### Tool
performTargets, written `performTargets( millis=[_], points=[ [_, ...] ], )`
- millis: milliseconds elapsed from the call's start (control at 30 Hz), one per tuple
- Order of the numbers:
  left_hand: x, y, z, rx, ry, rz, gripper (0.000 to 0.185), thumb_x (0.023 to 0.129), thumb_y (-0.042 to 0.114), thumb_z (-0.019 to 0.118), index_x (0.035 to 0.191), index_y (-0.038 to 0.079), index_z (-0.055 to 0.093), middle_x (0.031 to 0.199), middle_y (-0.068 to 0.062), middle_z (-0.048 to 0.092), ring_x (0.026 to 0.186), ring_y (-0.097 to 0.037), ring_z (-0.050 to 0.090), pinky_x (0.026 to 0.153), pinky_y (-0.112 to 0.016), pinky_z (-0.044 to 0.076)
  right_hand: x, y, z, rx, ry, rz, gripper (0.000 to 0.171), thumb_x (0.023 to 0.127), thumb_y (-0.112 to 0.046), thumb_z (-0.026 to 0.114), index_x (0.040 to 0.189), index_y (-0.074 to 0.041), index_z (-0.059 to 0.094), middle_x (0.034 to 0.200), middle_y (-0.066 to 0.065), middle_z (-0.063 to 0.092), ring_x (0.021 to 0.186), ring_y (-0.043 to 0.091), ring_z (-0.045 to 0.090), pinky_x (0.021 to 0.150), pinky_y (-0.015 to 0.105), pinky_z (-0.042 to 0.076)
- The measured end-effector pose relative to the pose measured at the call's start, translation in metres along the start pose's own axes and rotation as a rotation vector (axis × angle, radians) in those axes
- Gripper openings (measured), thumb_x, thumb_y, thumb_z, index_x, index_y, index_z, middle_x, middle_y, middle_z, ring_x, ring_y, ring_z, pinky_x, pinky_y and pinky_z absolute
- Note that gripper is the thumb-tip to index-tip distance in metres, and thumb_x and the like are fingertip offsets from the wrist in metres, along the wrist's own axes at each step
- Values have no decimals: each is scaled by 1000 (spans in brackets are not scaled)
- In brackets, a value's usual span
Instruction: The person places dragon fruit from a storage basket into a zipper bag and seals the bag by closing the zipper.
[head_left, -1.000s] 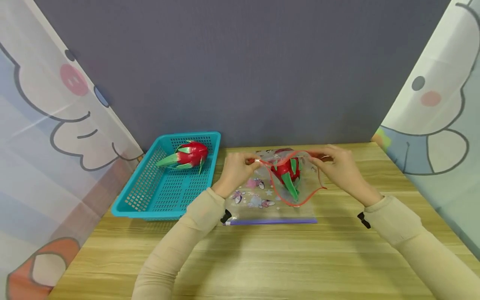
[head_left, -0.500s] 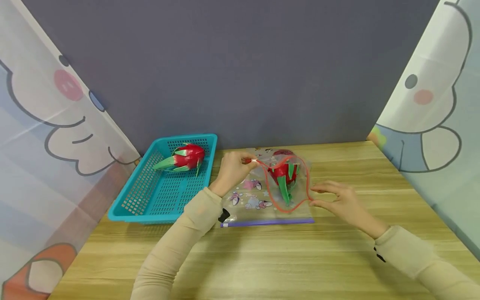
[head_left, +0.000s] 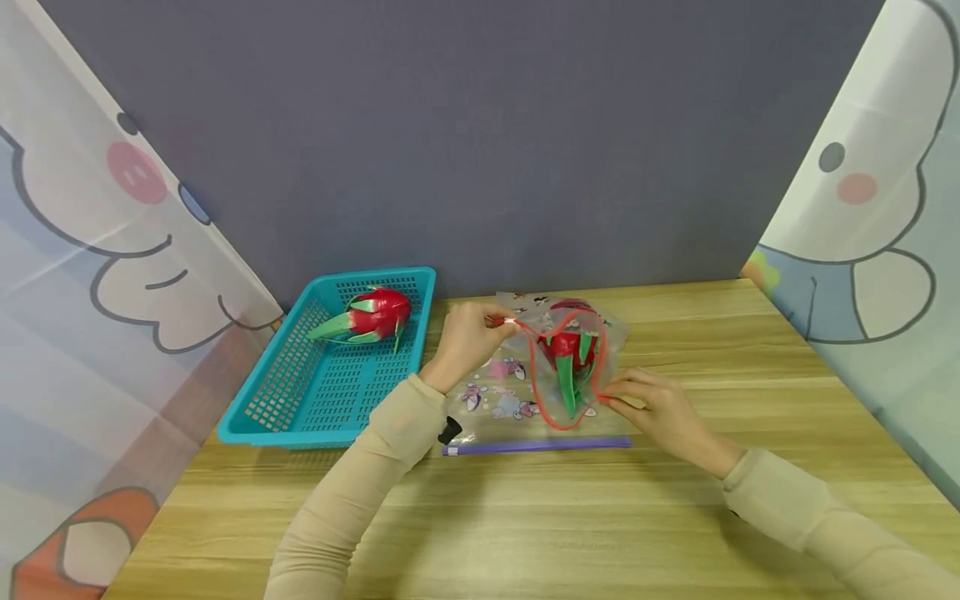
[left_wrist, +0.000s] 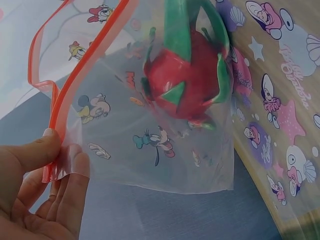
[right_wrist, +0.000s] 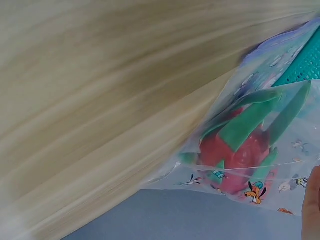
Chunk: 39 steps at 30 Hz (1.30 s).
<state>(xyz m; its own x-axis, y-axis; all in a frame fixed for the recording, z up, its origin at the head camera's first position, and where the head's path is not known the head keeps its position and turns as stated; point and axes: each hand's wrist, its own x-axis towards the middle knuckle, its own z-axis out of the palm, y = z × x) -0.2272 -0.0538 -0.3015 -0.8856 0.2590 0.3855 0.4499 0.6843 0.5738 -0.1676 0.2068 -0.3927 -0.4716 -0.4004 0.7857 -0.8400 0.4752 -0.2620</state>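
Near the worktop's far edge, your left hand point(head_left: 467, 342) pinches one corner of the zip bag's point(head_left: 517, 392) red seal, your right hand point(head_left: 654, 412) grips the opposite end, a toy dragon fruit point(head_left: 568, 348) inside. Sealing appears underway; next, press the strips together along the mouth.

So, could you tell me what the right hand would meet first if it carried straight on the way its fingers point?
Most likely the bag: the right hand points left at its red zip edge, fingertips apparently already touching it, with the toy dragon fruit inside just beyond.
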Motion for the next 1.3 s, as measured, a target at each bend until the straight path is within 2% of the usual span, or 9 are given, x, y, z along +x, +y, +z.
performTargets(
  millis=[233, 433, 633, 800, 900, 1067, 1133, 1233, 1300],
  points=[
    [3, -4, -7, 31, -26, -1, 15, 80, 21, 71, 92, 13, 75, 81, -2, 72, 57, -8, 61, 54, -21, 45, 8, 0, -2, 46, 56, 51, 34, 53, 21, 74, 78, -2, 70, 75, 5, 65, 68, 10, 60, 63, 8, 46],
    [18, -10, -20, 47, -40, 29, 16, 82, 18, 69, 96, 11, 73, 87, -6, 71, 65, -14, 63, 52, -22, 46, 34, 8, -24, 51, 146, 206, 25, 61, 23, 70, 76, 3, 70, 72, 12, 66, 67, -8, 56, 56, 5, 43],
    [38, -22, -27, 15, -5, 33, 16, 84, 12, 66, 99, 8, 72, 90, -10, 70, 73, -19, 65, 58, -26, 49, 59, 31, -41, 26, 82, 327, 14, 73, 16, 65, 83, 6, 69, 80, 16, 67, 73, -18, 52, 62, 4, 46],
    [55, -32, -26, -39, 46, -30, 18, 85, 12, 65, 101, 9, 71, 90, -10, 70, 76, -20, 65, 54, -22, 46, 84, 50, -53, -29, 110, 436, 7, 79, 5, 66, 85, 6, 69, 81, 13, 67, 69, -19, 50, 61, 2, 44],
    [64, -35, -22, -86, 54, -47, 20, 85, 11, 65, 104, 8, 70, 91, -11, 71, 78, -20, 67, 50, -23, 42, 92, 59, -59, -59, 83, 519, 11, 82, -4, 66, 90, 2, 69, 86, 14, 66, 69, -19, 49, 61, 2, 42],
    [78, -37, -13, -83, 17, -68, 22, 87, 18, 62, 106, 9, 68, 96, -9, 69, 88, -19, 65, 68, -28, 50, 103, 70, -60, -49, 43, 616, 22, 87, -18, 63, 98, 1, 67, 95, 18, 65, 74, -10, 52, 62, 4, 41],
    [83, -37, -11, -93, 26, -84, 22, 88, 21, 61, 105, 9, 68, 96, -7, 69, 88, -19, 64, 76, -30, 51, 108, 75, -59, -60, 65, 649, 25, 87, -23, 63, 99, 0, 67, 91, 14, 65, 73, -3, 53, 59, 8, 40],
    [90, -33, -11, -127, 98, -98, 21, 88, 24, 61, 103, 10, 68, 93, -7, 69, 83, -17, 64, 71, -30, 51, 117, 80, -60, -50, 124, 706, 29, 86, -27, 63, 97, -1, 67, 79, -1, 63, 69, 3, 54, 57, 13, 40],
    [93, -28, -16, -147, 155, -101, 20, 88, 24, 62, 101, 10, 69, 91, -6, 69, 79, -17, 64, 67, -28, 50, 122, 80, -63, -20, 166, 753, 30, 86, -30, 63, 96, -1, 66, 72, -13, 58, 68, 1, 54, 58, 14, 41]
  ],
)
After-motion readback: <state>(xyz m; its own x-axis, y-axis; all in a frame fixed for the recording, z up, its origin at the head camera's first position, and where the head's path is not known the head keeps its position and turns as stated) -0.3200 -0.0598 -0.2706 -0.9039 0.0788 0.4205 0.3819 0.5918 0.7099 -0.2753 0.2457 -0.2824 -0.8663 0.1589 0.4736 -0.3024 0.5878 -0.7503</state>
